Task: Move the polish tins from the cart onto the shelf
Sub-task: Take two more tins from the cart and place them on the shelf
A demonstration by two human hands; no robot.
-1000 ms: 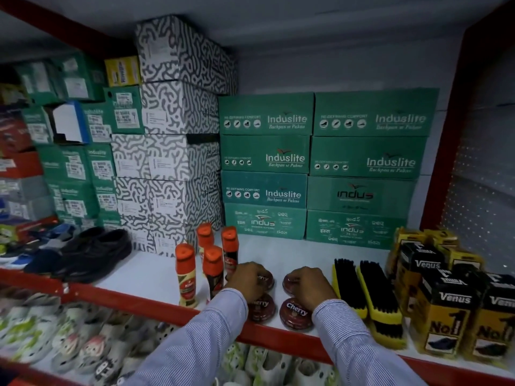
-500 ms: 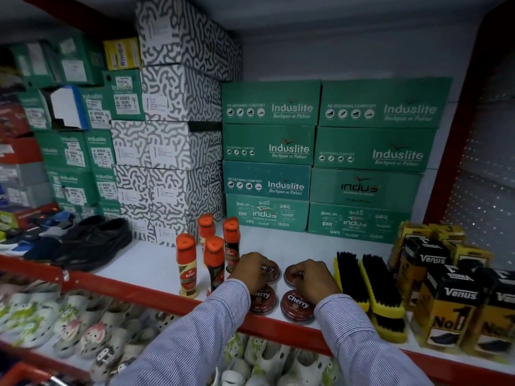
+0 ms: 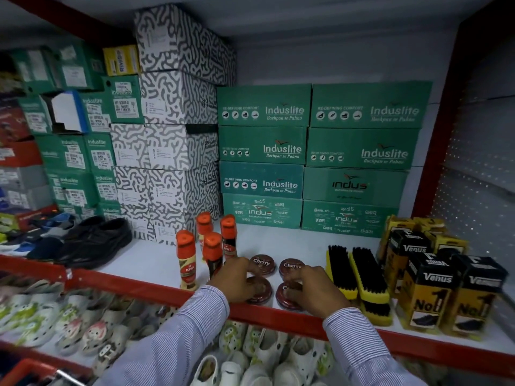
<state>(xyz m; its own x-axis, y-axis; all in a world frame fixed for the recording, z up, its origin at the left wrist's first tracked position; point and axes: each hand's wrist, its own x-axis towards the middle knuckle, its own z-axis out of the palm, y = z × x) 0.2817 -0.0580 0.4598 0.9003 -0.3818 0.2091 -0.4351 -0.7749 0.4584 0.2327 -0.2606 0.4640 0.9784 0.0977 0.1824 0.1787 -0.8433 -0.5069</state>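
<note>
Where the white shelf [image 3: 292, 243] meets its red front rail, four round polish tins lie flat, lids up, in a two-by-two square; being discs, they have no long axis. Since a second ago both hands have drawn back from the rear tins [image 3: 262, 263] (Cherry labels now readable). Left hand [image 3: 237, 280] and right hand [image 3: 312, 291] rest loosely on the front tins [image 3: 284, 300], hiding their lids.
</note>
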